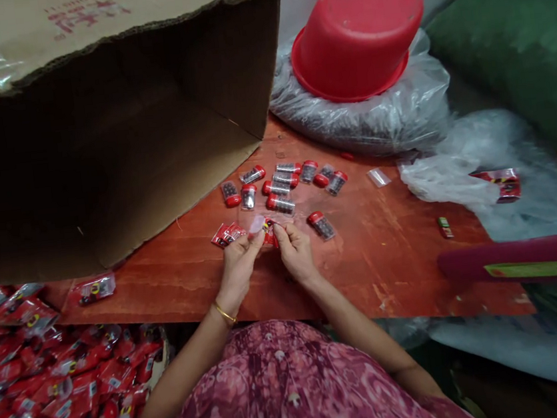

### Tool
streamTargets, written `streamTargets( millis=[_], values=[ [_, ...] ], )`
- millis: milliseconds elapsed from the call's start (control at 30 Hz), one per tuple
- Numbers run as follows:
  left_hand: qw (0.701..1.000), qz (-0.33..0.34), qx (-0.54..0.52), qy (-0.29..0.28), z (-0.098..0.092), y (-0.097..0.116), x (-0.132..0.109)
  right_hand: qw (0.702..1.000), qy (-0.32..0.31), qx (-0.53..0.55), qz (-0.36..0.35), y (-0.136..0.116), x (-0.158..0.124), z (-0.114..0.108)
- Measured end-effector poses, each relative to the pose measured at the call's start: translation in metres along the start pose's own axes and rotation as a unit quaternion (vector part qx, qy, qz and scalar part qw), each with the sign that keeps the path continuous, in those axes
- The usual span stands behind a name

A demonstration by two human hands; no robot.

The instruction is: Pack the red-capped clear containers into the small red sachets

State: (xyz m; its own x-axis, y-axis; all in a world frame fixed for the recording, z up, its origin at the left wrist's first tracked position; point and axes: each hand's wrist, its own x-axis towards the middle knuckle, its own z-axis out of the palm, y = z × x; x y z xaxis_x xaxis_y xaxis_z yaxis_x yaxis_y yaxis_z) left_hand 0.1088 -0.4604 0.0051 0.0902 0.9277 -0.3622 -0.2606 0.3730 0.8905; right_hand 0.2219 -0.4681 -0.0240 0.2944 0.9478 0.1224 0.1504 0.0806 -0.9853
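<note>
My left hand (238,264) and my right hand (295,250) meet over the front of the red table, fingers pinched on a small red plastic packet (270,231) with a clear, pale end. What is inside the packet is hidden by my fingers. Just left of it lie several flat red packets (227,233), partly behind my left hand. Beyond my hands several small clear bottles with red caps (281,204) lie on their sides, dark balls showing inside some. One such bottle (321,225) rests apart, to the right of my right hand.
A large open carton (227,114) fills the back left. Below it, a heap of filled red packets (67,387) stands left of me. An upturned red basin (359,32) sits on a filled clear bag (374,121). A maroon bar (525,251) juts in from the right.
</note>
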Motion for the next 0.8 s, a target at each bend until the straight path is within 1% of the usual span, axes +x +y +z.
streamTargets(
  millis=[133, 233, 367, 433, 500, 567, 600, 667, 733, 800],
  values=[
    [0.995, -0.066, -0.069, -0.005, 0.008, 0.003, 0.000, 1.000, -0.007, -0.006, -0.010, 0.000, -0.005, -0.002],
    [0.993, -0.074, -0.088, -0.007, 0.013, 0.004, 0.001, 1.000, -0.013, 0.021, -0.006, 0.002, -0.005, -0.002],
    [0.994, -0.048, -0.097, 0.005, 0.018, -0.001, 0.003, 0.999, 0.002, 0.046, 0.018, 0.006, -0.006, -0.002],
    [0.996, -0.029, -0.084, 0.005, 0.019, -0.005, 0.005, 0.998, -0.002, 0.050, 0.030, 0.007, -0.008, -0.003],
    [0.999, 0.004, -0.036, 0.011, 0.016, -0.009, 0.008, 0.998, -0.017, 0.052, 0.031, 0.006, -0.009, -0.008],
    [0.997, 0.048, 0.057, 0.009, 0.011, -0.011, 0.009, 0.999, -0.033, 0.038, 0.013, 0.005, -0.008, -0.017],
    [0.991, 0.070, 0.117, -0.003, 0.008, -0.011, 0.009, 0.999, -0.043, 0.021, -0.002, 0.004, -0.007, -0.022],
    [0.964, 0.109, 0.236, -0.055, 0.001, -0.007, 0.007, 0.995, -0.083, -0.037, -0.034, 0.001, -0.002, -0.035],
    [0.918, 0.146, 0.347, -0.123, -0.003, -0.001, 0.003, 0.980, -0.153, -0.103, -0.072, -0.001, 0.004, -0.046],
    [0.863, 0.173, 0.447, -0.160, -0.007, 0.007, -0.001, 0.958, -0.216, -0.157, -0.104, -0.003, 0.008, -0.053]
  ],
)
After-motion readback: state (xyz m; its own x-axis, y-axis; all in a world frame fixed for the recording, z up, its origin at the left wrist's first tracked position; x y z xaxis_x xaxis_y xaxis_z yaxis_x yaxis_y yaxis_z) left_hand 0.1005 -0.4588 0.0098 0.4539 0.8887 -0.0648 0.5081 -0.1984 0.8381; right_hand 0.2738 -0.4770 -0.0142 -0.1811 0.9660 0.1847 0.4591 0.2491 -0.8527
